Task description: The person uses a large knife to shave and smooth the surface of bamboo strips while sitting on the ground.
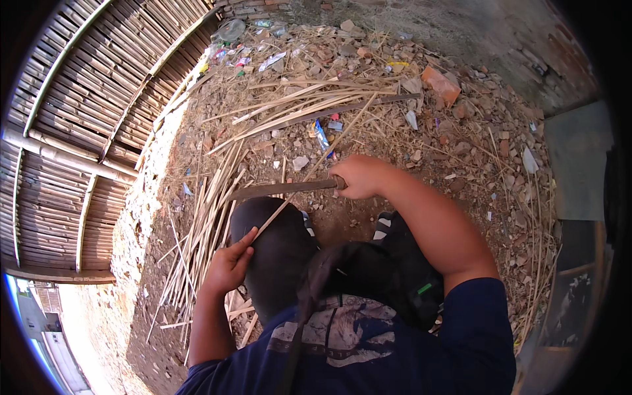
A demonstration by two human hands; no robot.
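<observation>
My right hand (363,176) is closed round the short handle of a long, dark-bladed machete (283,189), whose blade points left above my left knee. Between the thumb and fingers of my left hand (230,262) is the near end of a thin bamboo strip (349,129). The strip slants away to the upper right and crosses the blade; whether the two touch I cannot tell. Beside my left leg lies a loose pile of pale bamboo strips (204,230). Farther off, more long strips (289,108) lie across the ground.
Stony ground with rubble surrounds me. An orange brick piece (441,85) and a blue wrapper (322,137) lie ahead, with plastic litter (230,31) at the far left. A bamboo-slat structure (99,85) stands left, a wall (461,33) behind, and a grey panel (579,164) right.
</observation>
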